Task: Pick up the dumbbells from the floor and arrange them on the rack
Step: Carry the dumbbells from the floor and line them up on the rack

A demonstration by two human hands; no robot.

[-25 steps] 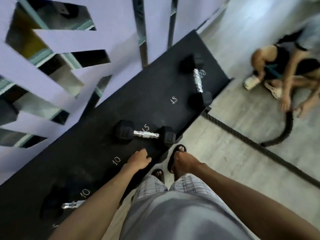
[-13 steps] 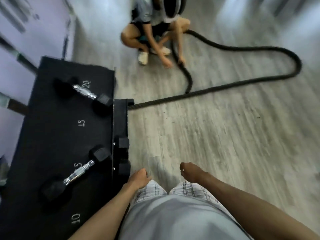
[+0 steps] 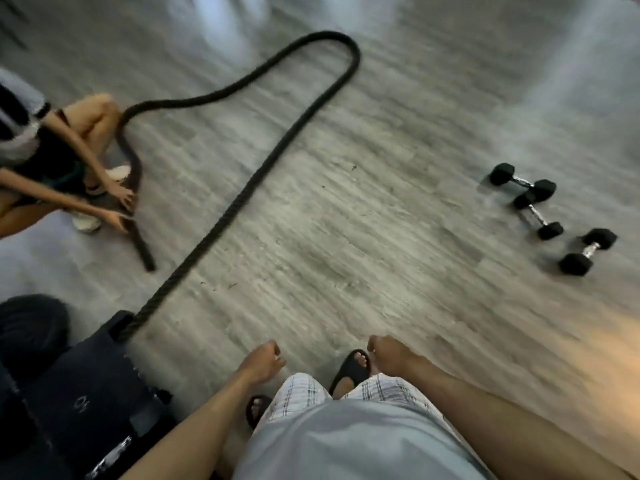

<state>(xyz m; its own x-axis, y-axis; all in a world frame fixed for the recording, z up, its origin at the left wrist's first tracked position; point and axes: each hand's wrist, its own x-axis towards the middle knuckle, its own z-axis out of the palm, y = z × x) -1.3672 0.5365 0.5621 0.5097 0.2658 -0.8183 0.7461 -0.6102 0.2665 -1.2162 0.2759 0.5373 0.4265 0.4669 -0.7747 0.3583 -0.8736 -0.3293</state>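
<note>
Hanging loosely curled and empty, left hand (image 3: 262,361) and right hand (image 3: 388,353), rack (image 3: 100,386) edge at lower left, bare floor (image 3: 346,244) ahead, rope (image 3: 242,199) looping left, three dumbbells (image 3: 540,209) far right.

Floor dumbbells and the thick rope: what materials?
Dumbbells: matte black hex heads, probably rubber-coated, with shiny bright handles that look like chromed steel. Rope: dark with a twisted ribbed texture, likely braided synthetic fibre; motion blur leaves that uncertain.
</note>
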